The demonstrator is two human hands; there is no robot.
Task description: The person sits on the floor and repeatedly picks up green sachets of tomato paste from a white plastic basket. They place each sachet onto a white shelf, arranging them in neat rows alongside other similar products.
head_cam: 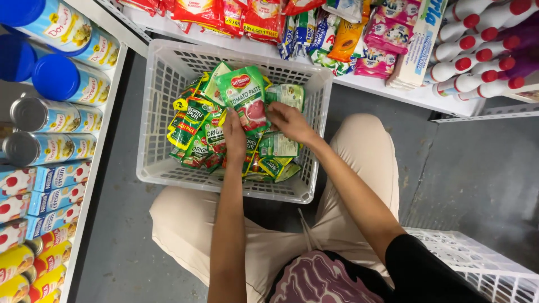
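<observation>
I am seeing both hands' grips closing on a green-and-red soft plastic sauce pouch (246, 98): left hand (234, 137) below, right hand (289, 122) beside, inside a white slotted plastic basket (163, 84).

Pouches (247, 101) lie heaped in the basket (163, 73), on the floor (466, 168) between shelves (393, 90), seemingly crowding its right wall.

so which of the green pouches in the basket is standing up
The large green tomato-picture pouch held between both hands; the other green pouches lie flat in the white plastic basket.
</observation>
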